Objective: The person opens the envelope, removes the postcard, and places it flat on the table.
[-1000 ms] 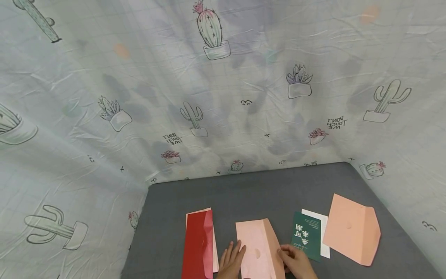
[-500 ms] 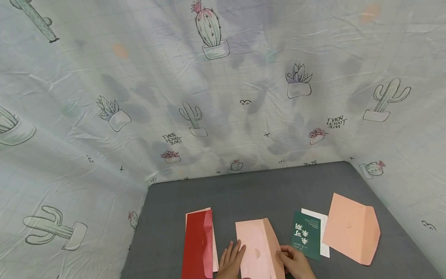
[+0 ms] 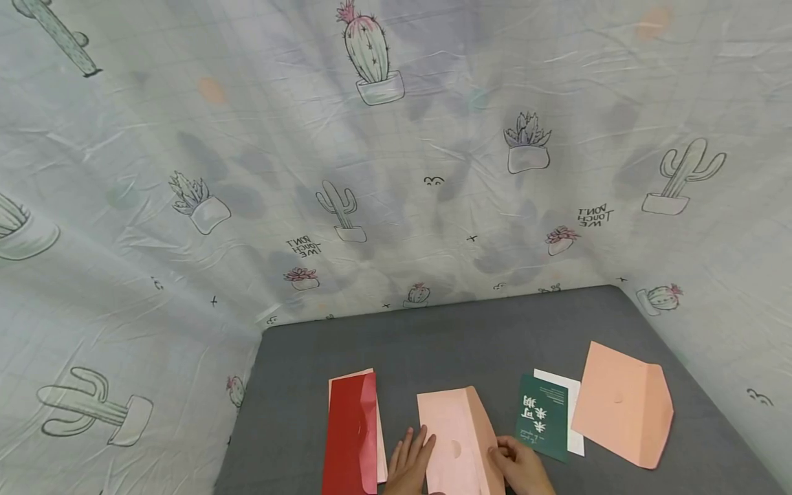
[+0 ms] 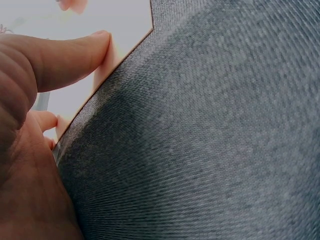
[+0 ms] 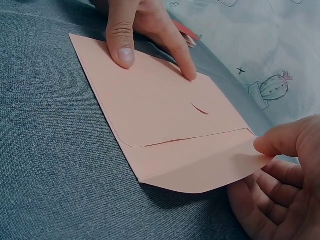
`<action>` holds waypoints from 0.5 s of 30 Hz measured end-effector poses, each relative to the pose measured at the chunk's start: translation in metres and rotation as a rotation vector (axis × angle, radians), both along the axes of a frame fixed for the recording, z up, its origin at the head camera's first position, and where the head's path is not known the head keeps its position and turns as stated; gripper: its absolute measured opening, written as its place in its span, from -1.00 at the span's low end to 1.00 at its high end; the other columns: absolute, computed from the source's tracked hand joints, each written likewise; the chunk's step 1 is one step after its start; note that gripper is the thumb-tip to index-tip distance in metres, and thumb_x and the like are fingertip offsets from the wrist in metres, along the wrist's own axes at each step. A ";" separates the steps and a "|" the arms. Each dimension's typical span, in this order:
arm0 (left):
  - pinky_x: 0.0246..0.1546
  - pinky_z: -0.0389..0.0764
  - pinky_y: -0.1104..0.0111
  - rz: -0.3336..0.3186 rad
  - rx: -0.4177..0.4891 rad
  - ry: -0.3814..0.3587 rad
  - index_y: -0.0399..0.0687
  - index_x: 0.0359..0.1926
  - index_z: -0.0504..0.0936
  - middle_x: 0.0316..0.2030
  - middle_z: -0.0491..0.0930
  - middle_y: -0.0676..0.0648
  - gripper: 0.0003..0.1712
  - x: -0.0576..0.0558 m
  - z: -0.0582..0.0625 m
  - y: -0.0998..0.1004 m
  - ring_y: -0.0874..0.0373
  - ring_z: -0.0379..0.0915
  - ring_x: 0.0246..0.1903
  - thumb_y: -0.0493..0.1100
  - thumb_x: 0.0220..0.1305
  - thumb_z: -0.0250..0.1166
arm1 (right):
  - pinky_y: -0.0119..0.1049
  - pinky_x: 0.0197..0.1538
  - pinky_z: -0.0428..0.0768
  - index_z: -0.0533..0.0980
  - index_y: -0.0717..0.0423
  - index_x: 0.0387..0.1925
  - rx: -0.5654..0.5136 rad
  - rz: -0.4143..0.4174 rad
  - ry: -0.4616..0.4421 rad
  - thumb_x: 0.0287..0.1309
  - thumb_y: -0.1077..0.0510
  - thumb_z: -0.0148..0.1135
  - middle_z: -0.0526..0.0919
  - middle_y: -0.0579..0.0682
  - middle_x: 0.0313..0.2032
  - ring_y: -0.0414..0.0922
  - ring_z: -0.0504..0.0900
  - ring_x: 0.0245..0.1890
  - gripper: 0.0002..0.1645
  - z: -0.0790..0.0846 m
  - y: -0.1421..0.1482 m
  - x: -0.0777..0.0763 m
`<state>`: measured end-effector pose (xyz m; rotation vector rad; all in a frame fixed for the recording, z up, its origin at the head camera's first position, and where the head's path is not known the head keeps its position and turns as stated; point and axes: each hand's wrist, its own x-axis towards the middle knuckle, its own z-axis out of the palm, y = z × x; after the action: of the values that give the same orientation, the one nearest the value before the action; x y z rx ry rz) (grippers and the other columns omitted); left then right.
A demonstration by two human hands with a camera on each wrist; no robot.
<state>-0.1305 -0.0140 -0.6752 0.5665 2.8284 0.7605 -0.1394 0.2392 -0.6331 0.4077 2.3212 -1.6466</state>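
A pale pink envelope (image 3: 442, 419) lies on the grey table surface, its flap (image 5: 205, 165) raised along the right side. My right hand (image 3: 522, 467) pinches the flap's edge, thumb on the top face and the other fingers curled beneath. On the opposite side, my left hand (image 3: 408, 467) rests against the envelope with its fingers extended. The left thumb (image 5: 123, 45) presses on the envelope's face in the right wrist view. A half-round cut shows near the middle of the envelope. Most of the envelope is out of the left wrist view.
To the left, a red envelope (image 3: 346, 426) lies over paler pink paper (image 3: 381, 454). A green card (image 3: 544, 412) with white writing overlaps a white card (image 3: 574, 409) on the right. Beyond them lies another peach envelope (image 3: 612, 405) with its flap unfolded. Cactus-printed cloth (image 3: 396, 144) hangs around the table.
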 end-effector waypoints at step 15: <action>0.41 0.04 -0.26 -0.031 0.048 -0.058 0.06 0.57 0.14 0.61 0.00 -0.08 0.27 -0.003 0.004 -0.002 -0.25 -0.10 0.56 0.79 0.09 -0.26 | -0.26 -0.36 0.59 0.59 0.38 -0.07 0.094 0.007 -0.009 0.31 0.05 0.22 0.64 -0.03 -0.40 -0.16 0.60 -0.42 -0.58 -0.004 -0.002 -0.004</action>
<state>-0.1336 -0.0164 -0.6710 0.5842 2.7490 0.8279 -0.1430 0.2371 -0.6369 0.4246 2.3975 -1.5335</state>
